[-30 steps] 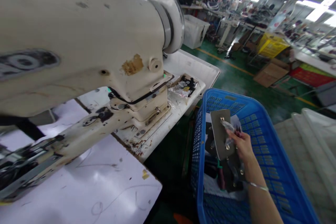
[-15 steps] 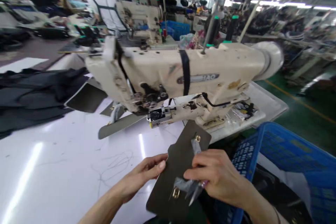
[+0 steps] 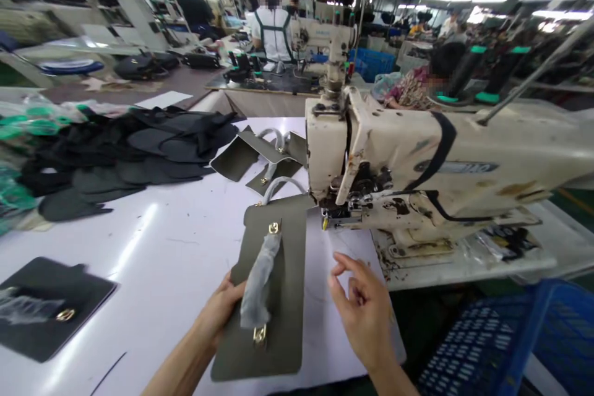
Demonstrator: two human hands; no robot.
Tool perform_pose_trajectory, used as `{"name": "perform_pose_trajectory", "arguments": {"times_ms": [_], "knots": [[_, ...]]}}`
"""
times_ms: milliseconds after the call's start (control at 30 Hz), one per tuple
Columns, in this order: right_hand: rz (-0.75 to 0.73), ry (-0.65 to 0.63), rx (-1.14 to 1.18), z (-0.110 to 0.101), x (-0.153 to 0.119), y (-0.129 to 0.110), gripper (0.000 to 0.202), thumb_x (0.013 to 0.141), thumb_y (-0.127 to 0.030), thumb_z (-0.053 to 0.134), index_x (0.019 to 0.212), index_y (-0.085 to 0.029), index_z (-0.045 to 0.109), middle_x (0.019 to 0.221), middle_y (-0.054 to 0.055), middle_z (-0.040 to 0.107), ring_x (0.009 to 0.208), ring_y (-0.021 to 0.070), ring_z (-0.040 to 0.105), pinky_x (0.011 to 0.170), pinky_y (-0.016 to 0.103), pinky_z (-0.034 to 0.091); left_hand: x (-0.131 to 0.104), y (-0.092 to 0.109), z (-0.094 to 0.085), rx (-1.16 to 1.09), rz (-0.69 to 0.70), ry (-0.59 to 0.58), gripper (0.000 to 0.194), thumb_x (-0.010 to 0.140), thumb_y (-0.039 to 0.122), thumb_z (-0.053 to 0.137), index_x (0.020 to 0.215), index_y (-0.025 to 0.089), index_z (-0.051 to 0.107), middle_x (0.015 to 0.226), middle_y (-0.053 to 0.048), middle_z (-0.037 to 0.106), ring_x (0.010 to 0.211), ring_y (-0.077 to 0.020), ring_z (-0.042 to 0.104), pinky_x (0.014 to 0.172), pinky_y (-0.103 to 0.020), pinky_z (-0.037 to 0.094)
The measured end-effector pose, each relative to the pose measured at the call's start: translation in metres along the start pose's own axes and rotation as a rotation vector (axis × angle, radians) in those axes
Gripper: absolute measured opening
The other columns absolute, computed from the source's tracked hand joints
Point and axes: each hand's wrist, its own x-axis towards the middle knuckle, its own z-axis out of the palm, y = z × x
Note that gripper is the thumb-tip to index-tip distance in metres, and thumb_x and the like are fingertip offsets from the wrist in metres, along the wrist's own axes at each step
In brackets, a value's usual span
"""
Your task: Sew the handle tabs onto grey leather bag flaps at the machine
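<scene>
My left hand [image 3: 227,300] grips the left edge of an olive-green bag panel [image 3: 290,297], its fingertips partly hidden. A handle wrapped in cloudy plastic [image 3: 260,281] runs along the panel between two gold-coloured buckles, one being the lower buckle [image 3: 260,335]. To the right of the panel and apart from it is my right hand [image 3: 364,300]. Its thumb and index finger are slightly parted, while the other fingers curl round something small and purplish, mostly hidden. Beyond the panel stands a cream sewing machine [image 3: 445,154].
More olive panels [image 3: 239,158] lie left of the machine head. Another panel [image 3: 69,281] rests at the table's left. Dark cut pieces [image 3: 139,148] are heaped behind it. A blue plastic basket [image 3: 482,334] stands at lower right. People work at machines farther back.
My view has swung left. The panel now lies upright along the table, its handle extended, and my right hand has come off it. The pointed tool seen earlier in that hand no longer shows its tip.
</scene>
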Motion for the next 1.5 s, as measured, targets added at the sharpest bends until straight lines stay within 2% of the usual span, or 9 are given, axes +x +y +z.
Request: {"name": "perform_pose_trajectory", "arguments": {"times_ms": [100,167,233,433,700,867,1067,1300,1500], "knots": [[0.342,-0.143,0.191,0.015,-0.006,0.019,0.041,0.088,-0.048,0.071,0.114,-0.016,0.074,0.083,0.003,0.067,0.053,0.008,0.038,0.05,0.022,0.034,0.024,0.013,0.008,-0.032,0.051,-0.01,0.061,0.059,0.027,0.091,0.115,0.018,0.066,0.087,-0.007,0.078,0.067,-0.0282,0.075,0.061,-0.037,0.063],[0.441,-0.196,0.307,0.026,-0.005,0.022,0.045,0.088,-0.056,0.07,0.096,-0.012,0.076,0.071,0.002,0.061,0.055,0.0083,0.038,0.051,0.022,0.033,0.043,0.017,0.021,-0.059,0.095,-0.039,0.057,0.062,0.027,0.09,0.113,0.015,0.067,0.087,-0.008,0.078,0.068,-0.0261,0.074,0.063,-0.035,0.063],[0.483,-0.169,0.372,0.033,0.002,0.02,0.05,0.088,-0.059,0.067,0.078,-0.011,0.074,0.061,0.0,0.053,0.054,0.0085,0.035,0.05,0.023,0.029,0.061,0.019,0.035,-0.079,0.131,-0.046,0.051,0.065,0.026,0.088,0.11,0.014,0.068,0.087,-0.007,0.078,0.067,-0.0238,0.074,0.064,-0.033,0.063],[0.44,-0.018,0.302,0.038,0.038,0.015,0.05,0.086,-0.058,0.069,0.066,-0.013,0.071,0.049,-0.004,0.039,0.052,0.0098,0.033,0.049,0.024,0.025,0.089,0.033,0.059,-0.044,0.108,-0.114,0.046,0.06,0.019,0.087,0.103,0.015,0.071,0.09,-0.007,0.079,0.073,-0.0253,0.075,0.066,-0.034,0.063],[0.418,0.075,0.245,0.047,0.059,0.029,0.053,0.088,-0.062,0.065,0.066,-0.014,0.072,0.053,-0.003,0.042,0.053,0.01,0.034,0.05,0.025,0.025,0.112,0.05,0.077,0.058,0.238,-0.102,0.042,0.058,0.021,0.086,0.097,0.014,0.073,0.089,-0.008,0.079,0.075,-0.0271,0.074,0.066,-0.035,0.063],[0.425,0.173,0.33,0.06,0.072,0.035,0.052,0.085,-0.062,0.069,0.063,-0.015,0.069,0.051,-0.004,0.037,0.053,0.0094,0.032,0.05,0.024,0.025,0.129,0.065,0.084,0.086,0.317,-0.127,0.041,0.057,0.019,0.085,0.096,0.014,0.072,0.092,-0.007,0.079,0.082,-0.0258,0.074,0.07,-0.033,0.062],[0.449,0.261,0.422,0.072,0.085,0.025,0.049,0.082,-0.059,0.072,0.064,-0.014,0.073,0.05,-0.006,0.03,0.053,0.0096,0.029,0.051,0.025,0.025,0.142,0.078,0.087,0.147,0.366,-0.109,0.039,0.054,0.021,0.085,0.09,0.013,0.073,0.084,-0.006,0.077,0.074,-0.0254,0.072,0.067,-0.034,0.06],[0.46,0.332,0.538,0.079,0.091,0.021,0.045,0.077,-0.054,0.078,0.06,-0.014,0.068,0.056,-0.003,0.042,0.053,0.0086,0.034,0.051,0.024,0.029,0.146,0.083,0.091,0.151,0.365,-0.128,0.041,0.054,0.021,0.086,0.092,0.013,0.073,0.083,-0.004,0.076,0.068,-0.022,0.069,0.065,-0.034,0.059],[0.458,0.372,0.556,0.085,0.093,0.025,0.045,0.078,-0.056,0.077,0.067,-0.013,0.069,0.06,0.001,0.057,0.052,0.0094,0.041,0.05,0.024,0.033,0.149,0.089,0.096,0.181,0.37,-0.063,0.041,0.049,0.023,0.088,0.085,0.013,0.072,0.077,-0.002,0.074,0.066,-0.0203,0.067,0.061,-0.031,0.058]]}}
